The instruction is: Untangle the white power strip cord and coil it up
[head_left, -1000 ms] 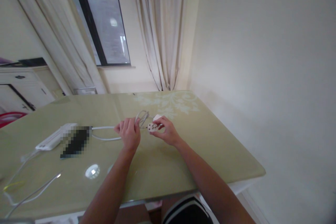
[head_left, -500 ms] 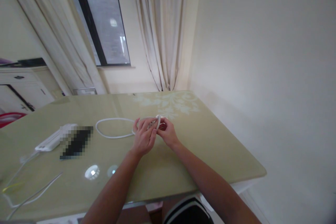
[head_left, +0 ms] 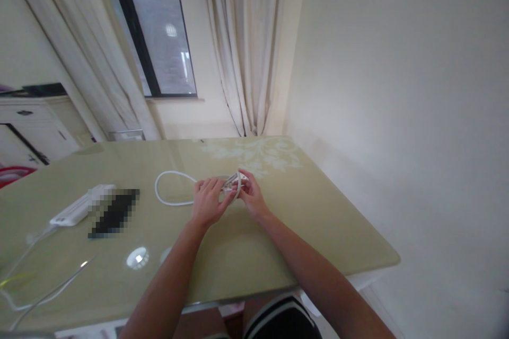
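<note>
A thin white plastic-sheathed cable [head_left: 156, 190] is held between the two hands, towards the middle of the olive-green glass-topped desk [head_left: 326, 222]. Its gathered part, a small bundle of white turns [head_left: 236, 184], is caught where the fingertips meet. Whether the bundle is lifted clear of the desk cannot be told. From it a free loop is laid flat on the desk to the left, so the cable's long axis runs left to right across the person's front. The loop lies wholly on the left hand's side and is nearer to that hand. From the right hand it is parted by the bundle and by the left hand itself.

The left hand [head_left: 207, 202] is turned back-up, its fingers curled and closed over the cable where the loop joins the bundle. The right hand [head_left: 251, 198] is set opposite, thumb and fingers pinched shut on the bundle's right end. Both forearms are stretched forward and brought together.

Well apart to the left, a white oblong plastic power strip [head_left: 73, 211] and a dark flat blurred-out object [head_left: 113, 213] are seen on the desk. Thin pale wires [head_left: 43, 294] are trailed near the desk's near left edge.
</note>
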Motion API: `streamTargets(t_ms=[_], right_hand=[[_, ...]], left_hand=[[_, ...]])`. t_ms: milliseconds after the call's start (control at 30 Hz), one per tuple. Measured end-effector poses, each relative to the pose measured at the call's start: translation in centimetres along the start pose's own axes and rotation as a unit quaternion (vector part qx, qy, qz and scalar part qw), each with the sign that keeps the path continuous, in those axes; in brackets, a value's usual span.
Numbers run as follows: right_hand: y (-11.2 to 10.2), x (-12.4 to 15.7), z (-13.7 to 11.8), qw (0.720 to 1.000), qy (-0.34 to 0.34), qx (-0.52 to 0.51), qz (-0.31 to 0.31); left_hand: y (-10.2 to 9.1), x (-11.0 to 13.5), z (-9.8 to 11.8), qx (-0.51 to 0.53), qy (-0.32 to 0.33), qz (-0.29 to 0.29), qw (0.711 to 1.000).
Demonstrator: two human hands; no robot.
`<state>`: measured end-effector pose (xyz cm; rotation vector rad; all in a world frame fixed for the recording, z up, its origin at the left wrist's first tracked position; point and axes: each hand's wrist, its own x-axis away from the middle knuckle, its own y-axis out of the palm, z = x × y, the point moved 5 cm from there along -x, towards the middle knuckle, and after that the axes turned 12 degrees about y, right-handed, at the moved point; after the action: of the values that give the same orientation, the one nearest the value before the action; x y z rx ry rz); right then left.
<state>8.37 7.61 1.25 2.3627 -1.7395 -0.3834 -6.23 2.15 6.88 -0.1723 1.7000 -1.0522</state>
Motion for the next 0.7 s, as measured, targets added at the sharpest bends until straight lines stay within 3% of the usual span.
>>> streamTargets(t_ms=[233,367,467,533,633,700], right_hand=[[-0.7,-0.9,1.2,0.997,0.08,-0.014,-0.005],[-1.6,-1.3,1.1,0.994,0.077,-0.065,0.04],[-2.4,-1.3,0.4,0.986,0.079,-0.131,0.07],[-2.9,-1.3,0.0,0.972,0.105,-0.191,0.088],[-4.2,-1.2,-0.8,0.956,0.127,-0.215,0.151],[-5.4,-1.1,-1.9,0.96,0.09,-0.162,0.21]], left_hand=[[0.5,0.4,0.0,0.031,0.008,0.038,0.999],[-1.0,1.2,-1.5,-0.002,-0.045,0.142,0.989],[-2.9,2.4,-3.5,-0.011,-0.105,0.254,0.961],[-3.3,2.9,-4.5,0.005,-0.113,0.288,0.951],[-2.2,2.7,-5.1,0.055,-0.067,0.235,0.968],[-1.0,2.4,-5.0,0.076,-0.04,0.177,0.981]])
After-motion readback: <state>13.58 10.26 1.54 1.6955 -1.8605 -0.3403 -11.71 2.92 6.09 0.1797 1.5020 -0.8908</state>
